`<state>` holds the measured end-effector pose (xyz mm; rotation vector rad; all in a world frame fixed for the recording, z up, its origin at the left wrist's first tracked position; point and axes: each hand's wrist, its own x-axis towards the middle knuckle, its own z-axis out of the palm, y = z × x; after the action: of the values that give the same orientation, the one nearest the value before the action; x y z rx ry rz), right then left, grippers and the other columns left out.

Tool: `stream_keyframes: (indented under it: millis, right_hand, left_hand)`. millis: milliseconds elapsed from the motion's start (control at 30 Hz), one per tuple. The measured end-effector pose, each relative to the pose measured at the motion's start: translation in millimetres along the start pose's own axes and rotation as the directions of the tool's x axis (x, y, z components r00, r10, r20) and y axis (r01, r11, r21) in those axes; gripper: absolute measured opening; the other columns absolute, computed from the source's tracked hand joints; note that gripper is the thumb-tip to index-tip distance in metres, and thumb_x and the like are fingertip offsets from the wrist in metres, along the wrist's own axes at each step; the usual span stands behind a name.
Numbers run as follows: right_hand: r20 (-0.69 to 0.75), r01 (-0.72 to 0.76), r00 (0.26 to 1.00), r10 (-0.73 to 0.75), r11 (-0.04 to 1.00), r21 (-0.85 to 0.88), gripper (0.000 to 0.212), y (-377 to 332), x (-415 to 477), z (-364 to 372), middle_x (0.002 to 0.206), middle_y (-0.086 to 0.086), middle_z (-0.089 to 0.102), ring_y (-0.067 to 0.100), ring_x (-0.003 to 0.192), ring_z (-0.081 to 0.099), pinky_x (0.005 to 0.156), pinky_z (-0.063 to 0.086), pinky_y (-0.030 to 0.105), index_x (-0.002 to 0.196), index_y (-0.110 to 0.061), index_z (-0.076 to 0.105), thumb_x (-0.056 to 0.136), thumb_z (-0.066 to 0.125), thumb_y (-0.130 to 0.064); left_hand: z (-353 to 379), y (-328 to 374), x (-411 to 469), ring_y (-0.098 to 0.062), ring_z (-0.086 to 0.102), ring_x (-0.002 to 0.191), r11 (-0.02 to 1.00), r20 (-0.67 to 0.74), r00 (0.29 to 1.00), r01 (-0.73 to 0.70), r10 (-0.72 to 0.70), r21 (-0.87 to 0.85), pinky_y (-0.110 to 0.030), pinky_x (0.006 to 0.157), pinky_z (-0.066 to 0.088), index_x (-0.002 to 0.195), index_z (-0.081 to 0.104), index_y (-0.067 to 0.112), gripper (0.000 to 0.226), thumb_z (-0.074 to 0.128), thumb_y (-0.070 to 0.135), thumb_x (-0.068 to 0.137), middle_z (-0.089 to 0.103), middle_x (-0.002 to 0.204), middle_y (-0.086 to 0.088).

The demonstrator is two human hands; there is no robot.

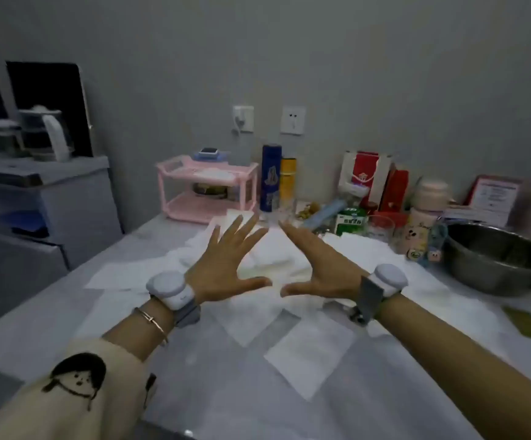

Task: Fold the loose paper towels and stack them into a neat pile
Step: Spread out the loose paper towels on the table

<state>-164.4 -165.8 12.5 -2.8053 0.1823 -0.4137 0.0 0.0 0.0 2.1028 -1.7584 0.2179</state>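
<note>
step: looks like the very start of a fold, honestly. Nothing is picked up and neither hand has a sheet, so my guess is the person is about to choose one.
left hand: the left hand [226, 268] is flat and open with the fingers fanned out and the thumb pointing inward. It's holding nothing.
right hand: the right hand [318, 265] mirrors it, fingers straight and spread, and it's empty too. The two thumbs nearly meet but there's a gap between them.
loose paper towels: the loose paper towels [308, 357] are scattered flat over the counter [51, 319]. One sheet lies nearer the body than the right hand, another [115, 276] is out to the left past the left wrist, and more overlap under both hands.
pile: there's a thicker white stack [273, 255] that looks folded, showing right in the gap framed by the two hands. I can't tell whether the hands touch anything or just hover over it.
next move: I reckon it means dropping one hand onto a single loose sheet, pinching a corner, and dragging it clear of the overlap to a bare bit of counter so it can be folded.
watch out: the sheets are thin and layered, so it'd be easy to grab two at once. The steel bowl [495, 262] sits just to the right and cups crowd the back.
</note>
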Motion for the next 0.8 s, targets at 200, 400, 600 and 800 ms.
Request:
stream_keyframes:
  millis: [200,400,600,800]
  right_hand:
    - [0.108,-0.035,0.994,0.03,0.998,0.048,0.098,-13,2,76,0.156,-0.016,-0.001,0.013,0.144,0.001,0.116,0.01,0.049,0.126,-0.064,-0.02,0.061,0.051,-0.081]
    - [0.092,-0.147,0.985,0.145,0.989,0.015,0.082,-16,20,115,0.157,-0.007,0.009,0.011,0.143,0.009,0.116,0.002,0.04,0.148,-0.038,0.003,0.084,0.049,-0.062]
    - [0.028,-0.215,0.976,0.216,0.976,-0.036,0.052,-10,24,120,0.152,0.0,0.029,0.014,0.14,0.022,0.112,0.007,0.028,0.14,-0.019,0.038,0.095,0.045,-0.043]
    - [-0.188,-0.14,0.972,0.14,0.99,0.016,0.019,-14,24,116,0.108,0.01,0.062,0.028,0.103,0.055,0.088,0.036,0.032,0.1,-0.006,0.066,0.089,0.06,-0.02]
  left_hand:
    - [50,-23,-68,-0.009,-0.018,0.142,0.972,0.134,0.963,0.235,-0.236,0.02,-0.043,0.115,-0.013,0.148,-0.002,0.035,0.083,0.04,0.067,0.084,-0.016,0.155,0.011]
    - [70,-38,-68,-0.016,-0.016,0.144,0.946,0.194,0.927,0.309,-0.322,0.094,-0.047,0.115,-0.01,0.149,0.0,0.03,0.076,0.036,0.062,0.09,-0.017,0.157,0.002]
    - [77,-44,-68,-0.015,-0.014,0.144,0.943,0.236,0.915,0.332,-0.327,0.017,-0.043,0.116,-0.011,0.15,0.0,0.029,0.073,0.034,0.059,0.092,-0.017,0.157,0.002]
    - [76,-45,-72,-0.014,-0.002,0.145,0.929,0.126,0.927,0.364,-0.354,-0.069,-0.034,0.117,-0.004,0.15,0.009,0.02,0.068,0.039,0.047,0.096,-0.004,0.158,-0.001]
